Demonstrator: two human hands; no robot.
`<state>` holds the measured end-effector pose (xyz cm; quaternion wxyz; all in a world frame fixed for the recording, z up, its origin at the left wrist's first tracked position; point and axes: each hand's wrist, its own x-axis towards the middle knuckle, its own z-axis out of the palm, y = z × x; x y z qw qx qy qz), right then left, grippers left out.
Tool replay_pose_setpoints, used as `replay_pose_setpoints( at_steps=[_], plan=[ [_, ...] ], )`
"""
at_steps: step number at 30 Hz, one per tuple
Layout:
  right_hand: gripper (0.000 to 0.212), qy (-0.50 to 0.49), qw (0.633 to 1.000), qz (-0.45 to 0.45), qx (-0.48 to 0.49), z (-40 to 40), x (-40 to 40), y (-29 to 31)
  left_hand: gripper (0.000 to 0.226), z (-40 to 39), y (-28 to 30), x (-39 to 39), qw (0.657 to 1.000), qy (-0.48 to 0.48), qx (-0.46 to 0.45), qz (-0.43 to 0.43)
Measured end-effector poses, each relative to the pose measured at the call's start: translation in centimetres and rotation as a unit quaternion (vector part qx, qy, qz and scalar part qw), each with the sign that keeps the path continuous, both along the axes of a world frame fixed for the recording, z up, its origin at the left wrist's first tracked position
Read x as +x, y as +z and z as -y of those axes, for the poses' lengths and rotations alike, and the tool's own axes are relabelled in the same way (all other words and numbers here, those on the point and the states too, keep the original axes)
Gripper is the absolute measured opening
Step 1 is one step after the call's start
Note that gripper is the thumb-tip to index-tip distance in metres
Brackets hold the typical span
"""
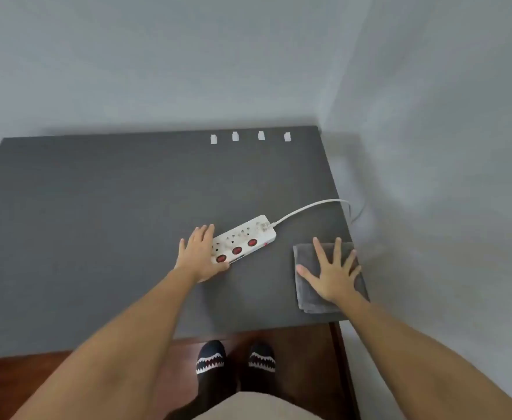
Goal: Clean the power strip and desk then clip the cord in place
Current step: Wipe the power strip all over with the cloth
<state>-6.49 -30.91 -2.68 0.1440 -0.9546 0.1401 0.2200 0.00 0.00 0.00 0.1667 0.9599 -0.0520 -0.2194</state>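
A white power strip [244, 239] with three red switches lies at an angle on the dark grey counter [97, 222], right of centre. Its cord [309, 207] runs from the far end to the right and drops over the counter's right edge. The left hand [200, 256] rests flat and open against the strip's near left end. The right hand [333, 274] lies spread, fingers apart, on a folded grey cloth [309, 298] at the near right corner. Four small white clips [250, 137] sit in a row along the far edge.
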Motion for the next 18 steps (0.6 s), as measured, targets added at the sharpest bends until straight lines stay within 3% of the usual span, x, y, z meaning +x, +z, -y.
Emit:
replay_pose_setpoints(
  at_steps=[4, 8, 14, 18],
  plan=[
    [0.094, 0.017, 0.997, 0.039, -0.066, -0.9, -1.2, -1.6, 0.115, -2.2, -0.6, -1.8, 0.997, 0.073, -0.019, -0.001],
    [0.065, 0.018, 0.993, 0.097, -0.068, -1.1, -1.6, -2.7, 0.107, -3.3, -1.3, -3.3, 0.990, 0.122, -0.074, -0.009],
    [0.041, 0.000, 0.971, 0.231, 0.058, -0.7, -1.3, -3.7, 0.084, -3.8, -1.9, -3.6, 0.980, 0.147, -0.132, 0.025],
    [0.041, -0.042, 0.939, 0.295, 0.174, -2.9, 1.2, -1.0, 0.081, -4.4, -2.3, -3.5, 0.979, 0.143, -0.145, 0.033]
  ],
)
